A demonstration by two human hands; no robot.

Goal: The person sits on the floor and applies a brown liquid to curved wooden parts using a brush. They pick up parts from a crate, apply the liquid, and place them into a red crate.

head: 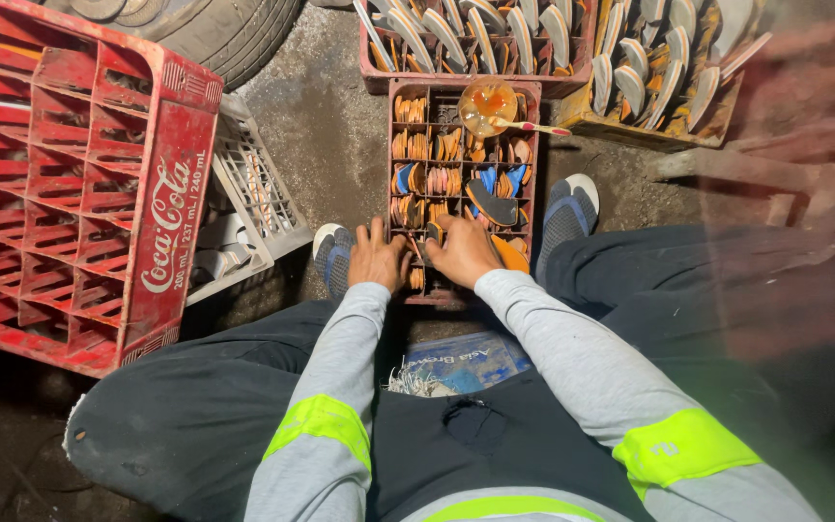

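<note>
- Left hand (376, 259) lies palm down on the near left edge of the small crate (463, 188), fingers bent over the rim; whether its grip holds anything cannot be told.
- Right hand (463, 251), just right of it, reaches into a near compartment, fingers curled among orange pieces (416, 145); what its grip encloses is hidden.
- A dark sole (491, 205) lies just beyond the right hand.
- A clear cup (488, 104) sits on the crate's far end.
- A big red crate (79, 184) stands well left.
</note>
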